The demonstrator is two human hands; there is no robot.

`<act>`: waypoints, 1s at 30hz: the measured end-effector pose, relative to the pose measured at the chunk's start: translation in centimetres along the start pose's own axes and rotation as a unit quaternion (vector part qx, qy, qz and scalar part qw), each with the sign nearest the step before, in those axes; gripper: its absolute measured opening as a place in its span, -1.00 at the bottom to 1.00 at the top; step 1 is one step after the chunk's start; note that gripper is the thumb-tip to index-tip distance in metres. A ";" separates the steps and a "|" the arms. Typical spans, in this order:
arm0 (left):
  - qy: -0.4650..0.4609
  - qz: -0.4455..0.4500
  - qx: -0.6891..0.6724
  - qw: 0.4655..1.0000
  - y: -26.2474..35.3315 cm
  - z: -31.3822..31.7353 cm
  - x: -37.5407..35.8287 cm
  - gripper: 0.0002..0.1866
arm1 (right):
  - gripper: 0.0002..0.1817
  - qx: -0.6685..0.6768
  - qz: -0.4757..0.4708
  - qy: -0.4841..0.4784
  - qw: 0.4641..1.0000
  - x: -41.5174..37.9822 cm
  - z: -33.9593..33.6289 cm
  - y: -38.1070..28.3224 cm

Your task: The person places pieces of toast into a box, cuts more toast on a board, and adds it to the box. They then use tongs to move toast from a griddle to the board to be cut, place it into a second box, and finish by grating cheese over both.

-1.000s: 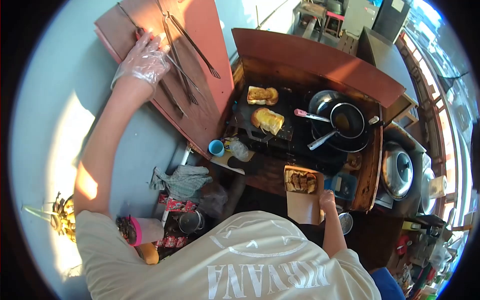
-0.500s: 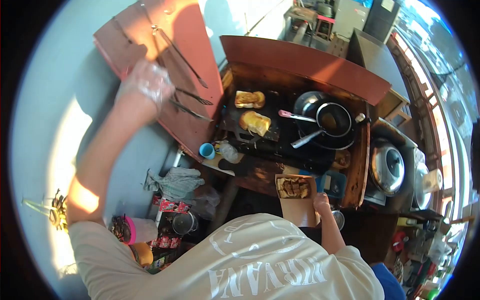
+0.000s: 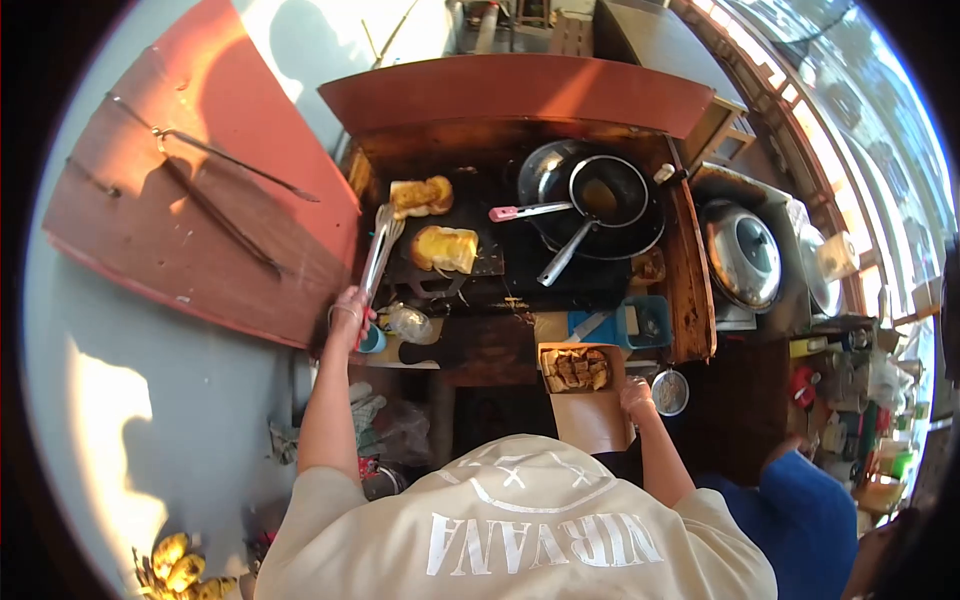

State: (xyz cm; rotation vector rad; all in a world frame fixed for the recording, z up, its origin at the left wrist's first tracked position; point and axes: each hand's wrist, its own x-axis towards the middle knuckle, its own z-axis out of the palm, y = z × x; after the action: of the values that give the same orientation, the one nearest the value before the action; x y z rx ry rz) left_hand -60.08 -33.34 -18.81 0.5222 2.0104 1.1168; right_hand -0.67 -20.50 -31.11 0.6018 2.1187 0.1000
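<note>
My left hand, in a clear plastic glove, grips metal tongs whose tips reach toward the toast on the dark griddle. Two pieces of toasted bread lie there: one at the back and one nearer. My right hand holds a brown paper box filled with cut toast pieces, in front of the wooden counter.
Stacked black pans and a pink-handled spatula sit right of the griddle. More utensils hang on the red-brown board at left. A pot with a lid stands at right. A person in blue is at lower right.
My left hand came down from the hanging board with the tongs and now holds them over the griddle's left edge. The view has shifted; the box stays in my right hand.
</note>
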 end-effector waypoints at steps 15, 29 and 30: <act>-0.018 0.058 -0.054 0.997 6.0 1.5 -4.4 -0.79 | -0.67 -0.025 -0.008 0.007 1.000 -0.3 0.0 0.4; -0.047 -0.071 0.027 0.996 -14.0 15.7 -23.0 -0.76 | -0.59 -0.105 -0.043 0.038 0.993 -1.8 -0.6 5.5; -0.053 -0.078 0.052 0.994 -14.1 16.4 -22.5 -0.76 | -0.59 -0.109 -0.046 0.036 0.992 -1.8 -0.4 5.3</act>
State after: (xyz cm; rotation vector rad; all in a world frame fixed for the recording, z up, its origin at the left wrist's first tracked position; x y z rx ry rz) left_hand -33.05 -46.93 -26.56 0.4602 1.9869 0.8758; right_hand 1.88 -16.59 -27.99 0.3749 2.1664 0.3003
